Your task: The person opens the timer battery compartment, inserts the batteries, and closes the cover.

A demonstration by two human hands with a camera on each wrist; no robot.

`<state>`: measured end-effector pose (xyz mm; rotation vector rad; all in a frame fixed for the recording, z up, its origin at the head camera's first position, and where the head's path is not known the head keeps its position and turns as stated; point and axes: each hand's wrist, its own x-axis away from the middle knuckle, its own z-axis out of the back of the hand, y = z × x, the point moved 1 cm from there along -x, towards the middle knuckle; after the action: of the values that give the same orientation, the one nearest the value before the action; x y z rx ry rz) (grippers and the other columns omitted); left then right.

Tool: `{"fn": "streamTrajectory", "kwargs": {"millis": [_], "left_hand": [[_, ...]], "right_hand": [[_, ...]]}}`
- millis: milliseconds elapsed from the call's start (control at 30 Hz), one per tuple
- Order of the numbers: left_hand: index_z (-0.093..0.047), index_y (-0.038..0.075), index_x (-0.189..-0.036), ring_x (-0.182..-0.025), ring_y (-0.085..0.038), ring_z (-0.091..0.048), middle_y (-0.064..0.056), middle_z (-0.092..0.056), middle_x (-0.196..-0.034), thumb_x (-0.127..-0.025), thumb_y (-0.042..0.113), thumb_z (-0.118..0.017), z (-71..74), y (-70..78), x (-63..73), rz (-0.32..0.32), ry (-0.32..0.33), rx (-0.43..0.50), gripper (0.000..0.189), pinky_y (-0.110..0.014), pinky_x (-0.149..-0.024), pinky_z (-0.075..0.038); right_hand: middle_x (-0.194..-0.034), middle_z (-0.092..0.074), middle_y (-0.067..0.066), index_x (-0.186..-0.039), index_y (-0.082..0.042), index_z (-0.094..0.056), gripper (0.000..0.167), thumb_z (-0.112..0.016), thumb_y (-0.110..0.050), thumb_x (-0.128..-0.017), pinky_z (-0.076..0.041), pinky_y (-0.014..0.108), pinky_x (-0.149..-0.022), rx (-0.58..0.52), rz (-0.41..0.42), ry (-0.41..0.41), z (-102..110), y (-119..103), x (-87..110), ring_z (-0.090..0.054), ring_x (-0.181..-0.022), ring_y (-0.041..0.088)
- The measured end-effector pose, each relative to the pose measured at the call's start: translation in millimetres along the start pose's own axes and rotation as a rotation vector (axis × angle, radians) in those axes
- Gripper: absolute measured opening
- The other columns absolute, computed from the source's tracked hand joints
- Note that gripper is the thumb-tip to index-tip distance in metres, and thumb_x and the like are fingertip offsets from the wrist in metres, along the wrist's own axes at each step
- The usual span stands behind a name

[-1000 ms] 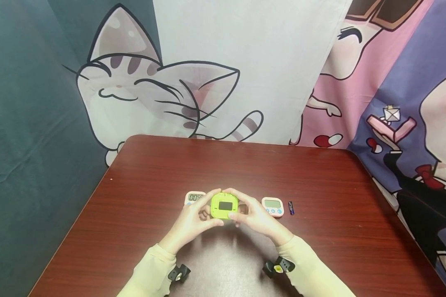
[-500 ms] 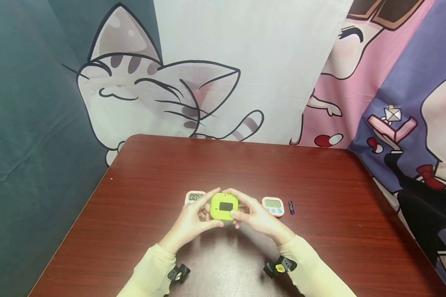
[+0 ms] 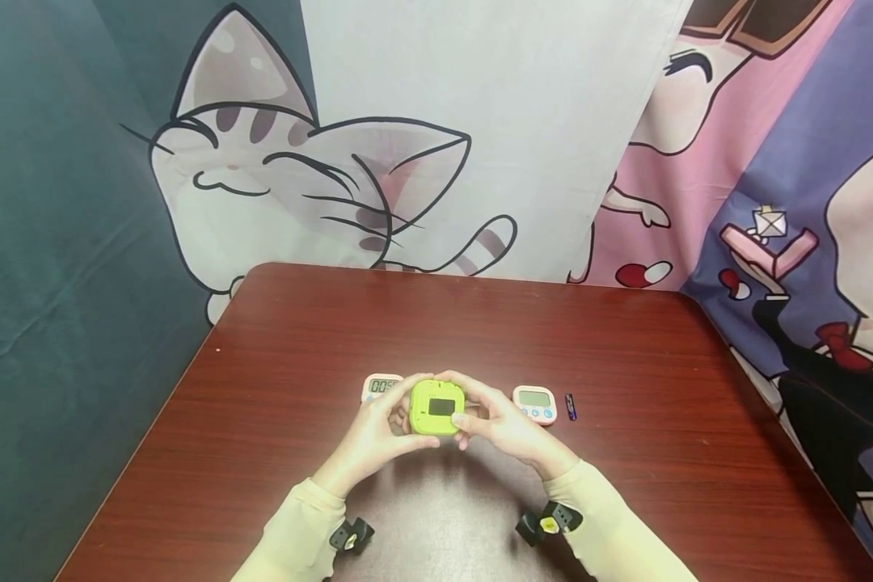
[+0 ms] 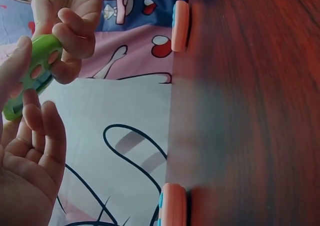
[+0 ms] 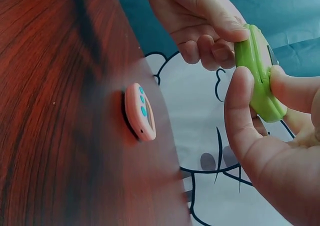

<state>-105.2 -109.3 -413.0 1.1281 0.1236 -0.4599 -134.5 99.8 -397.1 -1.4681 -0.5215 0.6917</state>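
Note:
A lime-green digital timer (image 3: 425, 423) is held up between both hands, its back with a dark rectangle facing the head camera. The left hand (image 3: 367, 436) grips its left side, with fingers along the top and the thumb at the lower edge. From the other side the right hand (image 3: 505, 432) pinches it, thumb pressed on the back near the lower right corner. Pink oval buttons show on the green timer's front (image 4: 36, 71) in the left wrist view. Seen from the right wrist, a seam runs along its green edge (image 5: 257, 80).
Behind the left hand lies a pink-rimmed timer (image 3: 380, 385) with digits on its display, partly hidden. A second pink-rimmed timer (image 3: 534, 405) with a blank display lies right of the hands, beside a small dark-blue battery (image 3: 571, 406). All rest on the reddish-brown table (image 3: 626, 356).
The green timer has shifted slightly down and left and tilted a little in the hands. The right thumb has slid slightly on its back. Both hands keep their hold.

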Motion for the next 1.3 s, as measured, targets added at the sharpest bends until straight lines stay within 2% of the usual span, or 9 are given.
{"fn": "streamTrajectory", "kwargs": {"millis": [200,433,700,767,900,967,1067,1300], "left_hand": [[-0.050,0.026,-0.135,-0.067,-0.008,-0.053,0.008,-0.053,-0.081,-0.067,0.028,-0.086,-1.0,-1.1,-0.1,-0.036,0.012,-0.020,0.077,-0.023,-0.060,-0.048],[-0.052,0.026,-0.133,-0.070,-0.006,-0.053,0.009,-0.056,-0.085,-0.064,0.027,-0.087,-1.1,-2.8,-2.4,-0.067,0.046,-0.080,0.078,-0.022,-0.063,-0.048],[-0.051,0.025,-0.133,-0.071,-0.013,-0.054,0.010,-0.058,-0.095,-0.065,0.028,-0.087,-4.8,-4.3,-3.8,-0.074,0.042,-0.070,0.077,-0.022,-0.063,-0.046],[-0.051,0.025,-0.132,-0.076,-0.013,-0.054,0.010,-0.058,-0.102,-0.064,0.028,-0.088,-5.3,-4.9,-4.1,-0.095,0.062,-0.090,0.078,-0.024,-0.067,-0.047],[-0.051,0.023,-0.132,-0.097,-0.012,-0.053,0.007,-0.059,-0.115,-0.062,0.028,-0.089,-6.1,-6.4,-4.2,-0.123,0.085,-0.106,0.079,-0.033,-0.077,-0.052],[-0.051,0.024,-0.132,-0.103,-0.010,-0.053,0.007,-0.059,-0.120,-0.063,0.028,-0.089,-6.7,-7.0,-4.2,-0.113,0.077,-0.098,0.079,-0.036,-0.079,-0.053],[-0.050,0.024,-0.132,-0.102,-0.011,-0.055,0.008,-0.059,-0.120,-0.064,0.028,-0.088,-7.5,-6.6,-4.2,-0.093,0.061,-0.082,0.079,-0.036,-0.080,-0.053],[-0.048,0.023,-0.132,-0.099,-0.009,-0.058,0.007,-0.061,-0.117,-0.065,0.027,-0.088,-9.3,-5.4,-5.8,-0.066,0.035,-0.046,0.078,-0.033,-0.081,-0.052]], "right_hand": [[-0.110,-0.055,0.020,-0.143,-0.003,-0.034,0.053,-0.052,0.001,-0.094,-0.054,0.031,-0.060,0.029,0.000,0.001,-0.1,0.7,0.5,-0.060,-0.066,0.018],[-0.109,-0.054,0.018,-0.142,-0.005,-0.034,0.052,-0.054,0.000,-0.094,-0.055,0.033,-0.062,0.050,-0.020,0.040,0.5,0.6,-0.8,-0.061,-0.070,0.020],[-0.110,-0.054,0.022,-0.138,-0.001,-0.035,0.049,-0.054,0.001,-0.093,-0.055,0.030,-0.064,0.080,-0.006,0.062,1.2,1.1,-0.9,-0.060,-0.075,0.017],[-0.107,-0.054,0.021,-0.138,-0.001,-0.035,0.050,-0.054,0.001,-0.093,-0.055,0.030,-0.065,0.063,-0.010,0.059,1.6,0.9,-0.8,-0.060,-0.075,0.017],[-0.106,-0.054,0.020,-0.140,0.000,-0.034,0.051,-0.054,0.000,-0.093,-0.055,0.031,-0.067,0.035,-0.025,0.053,1.8,2.2,0.0,-0.061,-0.077,0.022],[-0.106,-0.053,0.019,-0.140,0.000,-0.034,0.051,-0.054,-0.001,-0.093,-0.056,0.031,-0.067,0.027,-0.030,0.057,2.0,3.1,0.4,-0.061,-0.077,0.025],[-0.106,-0.052,0.021,-0.141,-0.001,-0.035,0.052,-0.055,-0.001,-0.093,-0.056,0.032,-0.068,0.020,-0.035,0.060,2.2,4.7,0.5,-0.061,-0.079,0.027],[-0.107,-0.048,0.030,-0.141,-0.002,-0.034,0.052,-0.054,0.000,-0.093,-0.056,0.031,-0.067,0.015,-0.040,0.075,3.7,6.9,1.2,-0.061,-0.077,0.019]]}}
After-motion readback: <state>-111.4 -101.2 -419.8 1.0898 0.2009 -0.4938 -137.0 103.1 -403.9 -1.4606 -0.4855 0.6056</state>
